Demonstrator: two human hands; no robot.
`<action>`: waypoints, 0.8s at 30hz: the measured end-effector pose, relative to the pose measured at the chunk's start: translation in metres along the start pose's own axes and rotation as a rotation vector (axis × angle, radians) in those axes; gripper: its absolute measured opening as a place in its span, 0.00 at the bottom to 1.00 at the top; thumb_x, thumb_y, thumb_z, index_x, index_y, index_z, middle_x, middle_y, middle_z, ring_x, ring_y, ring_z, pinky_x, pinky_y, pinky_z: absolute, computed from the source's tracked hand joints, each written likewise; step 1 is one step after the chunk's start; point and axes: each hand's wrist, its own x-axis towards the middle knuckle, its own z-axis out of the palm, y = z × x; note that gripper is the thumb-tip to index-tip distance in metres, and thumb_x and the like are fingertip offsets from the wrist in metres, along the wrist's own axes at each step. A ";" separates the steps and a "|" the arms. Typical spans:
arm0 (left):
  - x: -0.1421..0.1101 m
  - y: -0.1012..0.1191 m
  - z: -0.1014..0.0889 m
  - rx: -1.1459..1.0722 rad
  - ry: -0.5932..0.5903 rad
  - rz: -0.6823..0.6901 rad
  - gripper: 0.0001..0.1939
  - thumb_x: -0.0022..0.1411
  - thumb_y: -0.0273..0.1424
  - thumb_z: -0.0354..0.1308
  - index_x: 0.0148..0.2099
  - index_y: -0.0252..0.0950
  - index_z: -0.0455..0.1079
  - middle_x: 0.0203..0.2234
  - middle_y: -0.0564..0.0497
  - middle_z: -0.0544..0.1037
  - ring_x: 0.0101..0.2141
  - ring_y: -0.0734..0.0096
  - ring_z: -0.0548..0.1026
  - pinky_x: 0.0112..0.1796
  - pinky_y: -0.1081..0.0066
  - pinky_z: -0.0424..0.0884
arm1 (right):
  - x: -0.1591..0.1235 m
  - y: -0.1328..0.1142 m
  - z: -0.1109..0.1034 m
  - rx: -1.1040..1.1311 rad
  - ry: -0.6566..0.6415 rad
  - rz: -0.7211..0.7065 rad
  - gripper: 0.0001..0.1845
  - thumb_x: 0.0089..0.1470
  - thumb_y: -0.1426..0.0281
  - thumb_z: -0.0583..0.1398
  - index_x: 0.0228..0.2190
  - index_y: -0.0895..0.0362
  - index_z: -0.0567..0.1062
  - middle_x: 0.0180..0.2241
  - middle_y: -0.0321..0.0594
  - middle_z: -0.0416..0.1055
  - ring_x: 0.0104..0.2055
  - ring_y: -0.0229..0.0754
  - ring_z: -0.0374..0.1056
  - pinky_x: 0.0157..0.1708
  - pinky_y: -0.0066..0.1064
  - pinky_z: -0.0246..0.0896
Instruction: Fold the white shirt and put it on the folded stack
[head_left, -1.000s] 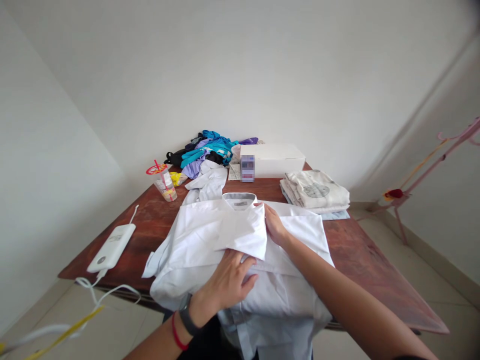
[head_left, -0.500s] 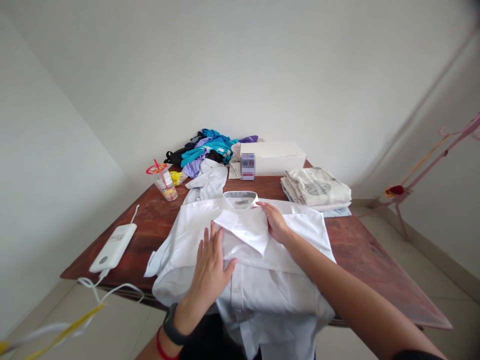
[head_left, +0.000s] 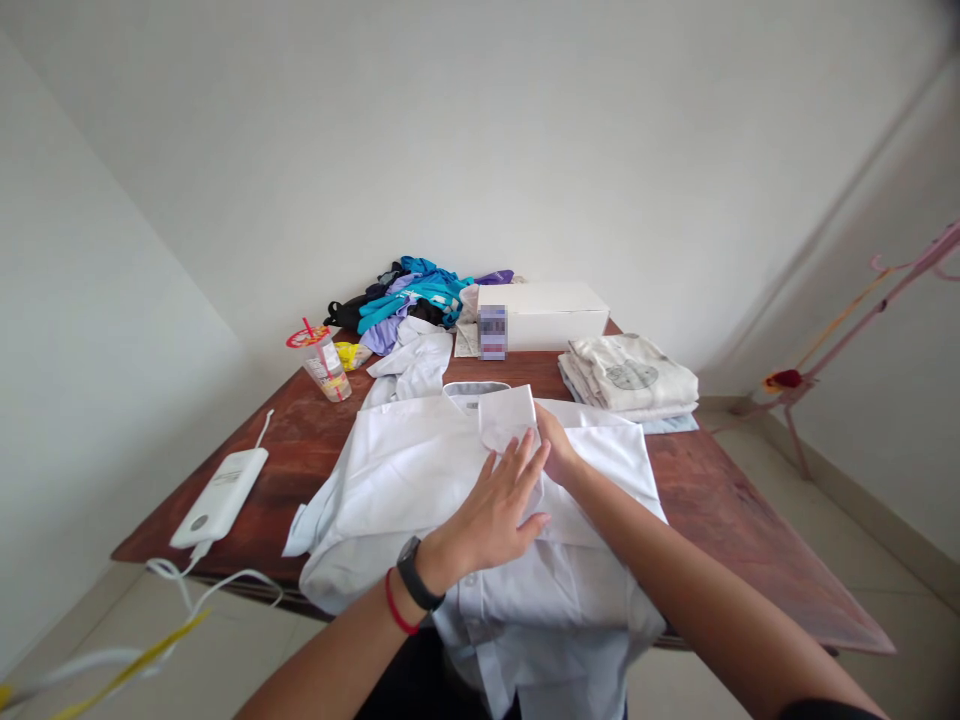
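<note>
Left hand lies flat and open, fingers spread, pressing on the white shirt near its folded sleeve; a black watch and a red band circle that wrist. Right hand rests just beyond it, fingers pinching the cuff end of the sleeve fold just below the collar. That shirt is spread across the near half of a dark reddish wooden table, its hem hanging over the front edge. Smooth, thin cotton, creased in soft ridges. At the far side sit a rectangular white cardboard box, a neat stack of folded pale garments, and a loose heap of blue, purple and black clothes. On the left stand a clear plastic cup with a red straw and a glossy white power bank, its cable trailing off the edge. Plain white walls meet in a corner behind; pale tiles cover the floor.
</note>
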 end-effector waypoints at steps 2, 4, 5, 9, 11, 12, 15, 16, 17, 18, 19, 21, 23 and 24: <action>0.000 -0.003 0.002 0.000 0.000 -0.014 0.53 0.67 0.35 0.62 0.77 0.46 0.27 0.75 0.39 0.36 0.72 0.41 0.41 0.65 0.36 0.54 | 0.001 -0.006 -0.002 -0.028 0.088 -0.055 0.28 0.58 0.44 0.59 0.44 0.52 0.82 0.52 0.45 0.77 0.58 0.55 0.68 0.53 0.42 0.65; -0.001 -0.009 0.006 -0.012 0.027 -0.067 0.55 0.66 0.36 0.63 0.77 0.45 0.24 0.75 0.37 0.35 0.72 0.39 0.39 0.64 0.34 0.54 | 0.002 -0.011 -0.004 -0.100 0.143 -0.141 0.26 0.58 0.45 0.60 0.43 0.50 0.83 0.59 0.43 0.71 0.64 0.55 0.61 0.61 0.43 0.57; -0.001 -0.013 0.008 -0.022 0.039 -0.085 0.56 0.66 0.36 0.64 0.77 0.44 0.24 0.75 0.37 0.35 0.72 0.39 0.38 0.64 0.33 0.54 | 0.002 -0.013 -0.004 -0.135 0.142 -0.178 0.25 0.58 0.45 0.61 0.42 0.50 0.83 0.60 0.42 0.70 0.65 0.55 0.60 0.63 0.44 0.55; -0.002 -0.024 0.013 -0.045 0.007 -0.051 0.48 0.65 0.36 0.64 0.77 0.44 0.40 0.75 0.39 0.43 0.72 0.41 0.42 0.64 0.34 0.56 | 0.001 -0.014 -0.003 -0.237 0.038 -0.212 0.23 0.52 0.49 0.67 0.40 0.53 0.82 0.46 0.44 0.78 0.53 0.55 0.70 0.55 0.45 0.62; -0.003 -0.029 0.015 -0.051 0.013 0.000 0.39 0.65 0.34 0.64 0.73 0.42 0.53 0.73 0.40 0.52 0.72 0.43 0.48 0.65 0.38 0.58 | 0.000 -0.012 -0.002 -0.306 0.002 -0.219 0.21 0.52 0.50 0.67 0.36 0.54 0.82 0.36 0.42 0.79 0.42 0.52 0.72 0.47 0.42 0.65; -0.003 -0.031 0.016 -0.059 0.036 0.020 0.35 0.65 0.32 0.63 0.71 0.41 0.59 0.72 0.40 0.56 0.71 0.46 0.51 0.65 0.41 0.59 | -0.001 -0.011 -0.002 -0.338 0.009 -0.234 0.20 0.52 0.50 0.66 0.33 0.54 0.81 0.33 0.41 0.78 0.39 0.50 0.71 0.45 0.41 0.65; -0.005 -0.033 0.016 -0.120 0.155 0.039 0.24 0.66 0.30 0.61 0.63 0.39 0.68 0.67 0.41 0.65 0.68 0.53 0.60 0.64 0.49 0.64 | 0.000 -0.012 -0.004 -0.354 0.111 -0.296 0.18 0.53 0.51 0.65 0.27 0.53 0.78 0.29 0.39 0.76 0.36 0.48 0.69 0.42 0.39 0.64; -0.006 -0.034 0.015 -0.151 0.196 0.035 0.21 0.67 0.30 0.60 0.61 0.39 0.70 0.65 0.42 0.68 0.67 0.54 0.64 0.63 0.51 0.66 | 0.000 -0.015 -0.005 -0.321 0.142 -0.305 0.17 0.52 0.52 0.65 0.26 0.53 0.76 0.28 0.38 0.75 0.35 0.47 0.68 0.41 0.37 0.63; -0.006 -0.033 0.014 -0.186 0.236 0.033 0.18 0.68 0.30 0.58 0.58 0.39 0.72 0.62 0.42 0.72 0.64 0.56 0.67 0.62 0.53 0.67 | 0.000 -0.018 -0.007 -0.263 0.151 -0.292 0.17 0.51 0.52 0.66 0.26 0.52 0.75 0.28 0.37 0.74 0.34 0.47 0.67 0.39 0.36 0.63; -0.007 -0.033 0.012 -0.222 0.278 0.029 0.14 0.69 0.30 0.57 0.55 0.39 0.74 0.58 0.43 0.75 0.61 0.57 0.71 0.61 0.54 0.69 | 0.001 -0.021 -0.008 -0.180 0.133 -0.254 0.17 0.50 0.53 0.66 0.25 0.52 0.74 0.27 0.37 0.73 0.33 0.46 0.66 0.36 0.35 0.62; -0.007 -0.033 0.011 -0.253 0.319 0.024 0.11 0.70 0.29 0.55 0.51 0.38 0.75 0.53 0.43 0.78 0.57 0.59 0.74 0.58 0.56 0.71 | 0.001 -0.025 -0.010 -0.085 0.091 -0.198 0.17 0.50 0.52 0.66 0.25 0.52 0.72 0.25 0.36 0.72 0.31 0.45 0.65 0.34 0.34 0.62; -0.007 -0.034 0.008 -0.283 0.413 -0.010 0.10 0.71 0.29 0.53 0.45 0.38 0.76 0.43 0.45 0.81 0.48 0.62 0.78 0.52 0.60 0.74 | 0.001 -0.032 -0.013 0.084 -0.034 -0.077 0.20 0.52 0.49 0.63 0.24 0.52 0.71 0.25 0.37 0.71 0.29 0.44 0.65 0.31 0.34 0.61; -0.006 -0.037 0.006 -0.258 0.536 -0.075 0.09 0.70 0.29 0.52 0.42 0.38 0.74 0.38 0.46 0.79 0.43 0.63 0.78 0.47 0.62 0.75 | 0.001 -0.035 -0.015 0.155 -0.136 0.002 0.26 0.55 0.43 0.57 0.24 0.52 0.71 0.26 0.40 0.72 0.30 0.45 0.67 0.32 0.35 0.63; -0.006 -0.039 0.006 -0.227 0.601 -0.116 0.08 0.68 0.28 0.53 0.41 0.38 0.74 0.36 0.47 0.78 0.41 0.63 0.77 0.45 0.63 0.74 | 0.001 -0.036 -0.016 0.158 -0.171 0.029 0.29 0.56 0.41 0.54 0.24 0.52 0.71 0.27 0.40 0.73 0.30 0.45 0.68 0.33 0.36 0.64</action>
